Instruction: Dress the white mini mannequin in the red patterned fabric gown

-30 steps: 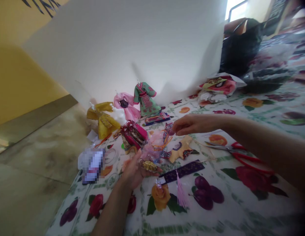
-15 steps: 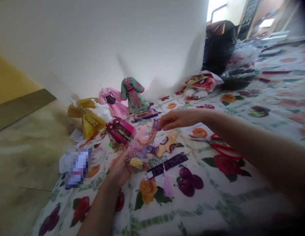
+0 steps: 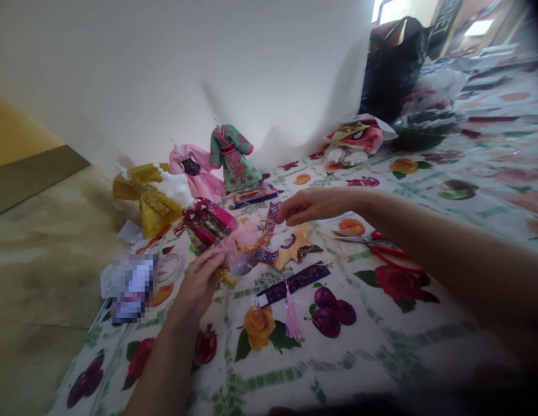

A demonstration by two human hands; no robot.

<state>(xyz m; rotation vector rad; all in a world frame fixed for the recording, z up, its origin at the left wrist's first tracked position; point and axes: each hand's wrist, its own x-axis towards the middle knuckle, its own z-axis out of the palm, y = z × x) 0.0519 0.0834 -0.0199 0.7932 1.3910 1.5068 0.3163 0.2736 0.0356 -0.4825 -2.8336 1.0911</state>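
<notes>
My left hand sits at about seven o'clock of the spread, fingers closed around a bundle of pink netting with a gold trim piece poking out just under my fingertips, so that hand is grasping the bundle. The netting lies low over the flowered tablecloth, right beside the red-and-gold little dress at its ten o'clock.

My right hand reaches in from three o'clock, thumb and fingers pinched on the end of a patterned ribbon strip, which runs down toward the netting with an orange cord looping by it. Just below that hand, at its six o'clock, a tan cut-out garment piece lies flat, and at five o'clock from it a dark purple band with a pink tassel hanging off it.

Red-handled scissors lie under my right forearm, touching the cloth. Up at twelve o'clock the green dress stands upright against the white wall, the pink dress at its nine o'clock, the yellow dress further left
</notes>
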